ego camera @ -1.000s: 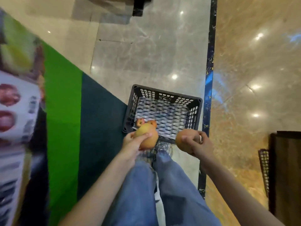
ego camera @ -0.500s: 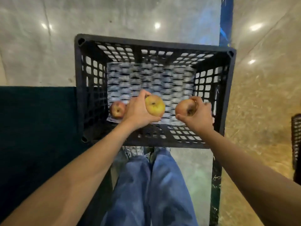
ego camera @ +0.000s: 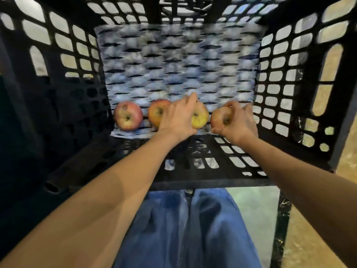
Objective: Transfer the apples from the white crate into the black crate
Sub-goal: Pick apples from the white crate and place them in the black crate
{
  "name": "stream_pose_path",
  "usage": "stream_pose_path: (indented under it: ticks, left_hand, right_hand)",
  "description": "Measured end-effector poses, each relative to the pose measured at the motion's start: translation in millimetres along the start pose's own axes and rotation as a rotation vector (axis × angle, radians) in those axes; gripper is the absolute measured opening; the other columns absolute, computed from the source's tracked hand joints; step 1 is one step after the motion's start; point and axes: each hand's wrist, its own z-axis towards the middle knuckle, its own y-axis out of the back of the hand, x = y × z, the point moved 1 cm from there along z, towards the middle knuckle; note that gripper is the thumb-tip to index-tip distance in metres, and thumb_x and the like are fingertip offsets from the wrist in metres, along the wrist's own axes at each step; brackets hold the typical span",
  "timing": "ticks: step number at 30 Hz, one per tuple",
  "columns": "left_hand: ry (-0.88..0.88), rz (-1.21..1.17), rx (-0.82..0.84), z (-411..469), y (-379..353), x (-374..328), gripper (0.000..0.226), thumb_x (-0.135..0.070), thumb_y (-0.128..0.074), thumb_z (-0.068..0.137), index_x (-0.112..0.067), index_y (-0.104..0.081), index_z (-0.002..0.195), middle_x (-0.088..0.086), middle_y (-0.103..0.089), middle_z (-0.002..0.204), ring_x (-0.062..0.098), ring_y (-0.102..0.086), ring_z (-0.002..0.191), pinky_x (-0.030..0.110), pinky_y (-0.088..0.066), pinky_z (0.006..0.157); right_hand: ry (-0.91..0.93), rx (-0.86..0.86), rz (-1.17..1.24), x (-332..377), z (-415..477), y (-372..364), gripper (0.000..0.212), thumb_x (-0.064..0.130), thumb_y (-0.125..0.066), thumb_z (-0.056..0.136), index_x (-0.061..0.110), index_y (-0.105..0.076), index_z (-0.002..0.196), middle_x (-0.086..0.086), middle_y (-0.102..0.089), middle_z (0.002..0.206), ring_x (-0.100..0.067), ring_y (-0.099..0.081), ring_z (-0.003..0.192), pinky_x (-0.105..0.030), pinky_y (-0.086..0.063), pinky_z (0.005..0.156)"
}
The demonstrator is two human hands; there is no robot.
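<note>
The black crate (ego camera: 193, 182) fills most of the view, lined with a white foam mesh sheet (ego camera: 173, 60). Both my hands reach deep inside it. My left hand (ego camera: 178, 118) grips a yellow-green apple (ego camera: 201, 118) down near the liner. My right hand (ego camera: 238, 122) grips a reddish-brown apple (ego camera: 220, 118) beside it. Two red apples lie on the liner to the left: one (ego camera: 127, 116) near the left wall, the other (ego camera: 156, 113) partly hidden behind my left hand. The white crate is out of view.
The crate's near wall (ego camera: 202, 163) runs under my forearms. My blue-jeaned legs (ego camera: 183, 229) are below it. Marble floor (ego camera: 257, 206) and a dark inlay strip (ego camera: 280, 229) show at the lower right. Dark carpet lies to the left.
My head has dropped much closer to the crate. Both hands have lowered their apples from above the crate down to the liner, next to the apples lying there.
</note>
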Motion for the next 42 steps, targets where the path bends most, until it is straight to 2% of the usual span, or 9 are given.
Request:
stream_pose_path:
  ticks: [5, 7, 8, 10, 14, 19, 30, 36, 42]
  left_hand:
    - [-0.036, 0.116, 0.025, 10, -10, 2, 0.064, -0.023, -0.076, 0.07, -0.012, -0.037, 0.12, 0.01, -0.054, 0.119, 0.031, -0.055, 0.106, 0.034, -0.034, 0.071]
    - [-0.021, 0.144, 0.042, 10, -15, 3, 0.067, -0.025, -0.076, 0.071, -0.013, -0.036, 0.123, 0.007, -0.054, 0.122, 0.03, -0.053, 0.111, 0.036, -0.037, 0.091]
    - [-0.024, 0.169, 0.051, 11, -16, 3, 0.071, -0.028, -0.075, 0.071, -0.014, -0.034, 0.126, 0.006, -0.053, 0.124, 0.028, -0.052, 0.114, 0.04, -0.029, 0.106]
    - [-0.038, 0.206, 0.075, 13, -15, 1, 0.076, -0.033, -0.075, 0.071, -0.015, -0.032, 0.13, 0.004, -0.052, 0.127, 0.026, -0.051, 0.117, 0.046, -0.015, 0.115]
    - [-0.095, 0.21, 0.122, 18, -6, 4, 0.074, -0.042, -0.076, 0.066, -0.016, -0.036, 0.122, 0.006, -0.055, 0.118, 0.03, -0.057, 0.102, 0.036, -0.038, 0.084]
    - [-0.06, 0.262, 0.128, 11, -11, 8, 0.082, -0.049, -0.076, 0.065, -0.02, -0.032, 0.127, 0.002, -0.054, 0.123, 0.028, -0.057, 0.106, 0.041, -0.033, 0.097]
    - [-0.065, 0.212, 0.006, 6, -23, 6, 0.074, -0.044, -0.077, 0.069, -0.017, -0.036, 0.125, 0.003, -0.053, 0.124, 0.026, -0.053, 0.113, 0.035, -0.036, 0.094]
    - [-0.038, 0.243, 0.043, 9, -23, 8, 0.079, -0.053, -0.074, 0.065, -0.022, -0.035, 0.127, 0.0, -0.052, 0.125, 0.025, -0.052, 0.117, 0.05, -0.007, 0.115]
    - [-0.05, 0.231, 0.07, 7, -22, 11, 0.08, -0.059, -0.069, 0.068, -0.023, -0.035, 0.131, 0.0, -0.054, 0.129, 0.022, -0.053, 0.119, 0.046, -0.006, 0.117]
  right_hand:
    - [0.021, 0.019, -0.074, 1, 10, -7, 0.072, 0.032, -0.081, 0.066, 0.028, -0.041, 0.126, -0.009, -0.033, 0.127, -0.033, -0.051, 0.108, -0.039, -0.043, 0.085]
    - [0.03, 0.011, -0.086, 0, 13, -10, 0.072, 0.034, -0.081, 0.067, 0.027, -0.04, 0.125, -0.009, -0.033, 0.127, -0.031, -0.052, 0.105, -0.037, -0.042, 0.082]
    - [0.037, 0.006, -0.072, -1, 14, -11, 0.072, 0.035, -0.081, 0.066, 0.027, -0.04, 0.124, -0.008, -0.033, 0.126, -0.029, -0.052, 0.102, -0.035, -0.042, 0.079]
    - [0.047, 0.001, -0.027, -4, 16, -11, 0.072, 0.035, -0.083, 0.064, 0.026, -0.04, 0.121, -0.007, -0.035, 0.122, -0.024, -0.05, 0.095, -0.033, -0.04, 0.076]
    - [0.051, -0.012, -0.009, -5, 16, -11, 0.073, 0.037, -0.083, 0.064, 0.027, -0.041, 0.124, -0.007, -0.036, 0.125, -0.026, -0.051, 0.102, -0.036, -0.043, 0.082]
    - [0.045, -0.009, -0.003, -4, 17, -12, 0.077, 0.04, -0.082, 0.064, 0.028, -0.04, 0.128, -0.007, -0.036, 0.128, -0.029, -0.051, 0.109, -0.036, -0.042, 0.088]
    - [0.179, -0.015, -0.054, -6, 20, -8, 0.077, 0.027, -0.081, 0.067, 0.029, -0.037, 0.13, -0.007, -0.035, 0.125, -0.032, -0.049, 0.11, -0.04, -0.044, 0.088]
    - [0.229, 0.033, -0.154, -9, 23, -5, 0.081, 0.036, -0.082, 0.063, 0.028, -0.034, 0.128, -0.009, -0.037, 0.123, -0.033, -0.052, 0.103, -0.041, -0.046, 0.083]
    - [0.215, 0.092, -0.179, -11, 26, -2, 0.081, 0.041, -0.082, 0.057, 0.027, -0.035, 0.121, -0.007, -0.041, 0.111, -0.032, -0.054, 0.097, -0.038, -0.044, 0.079]
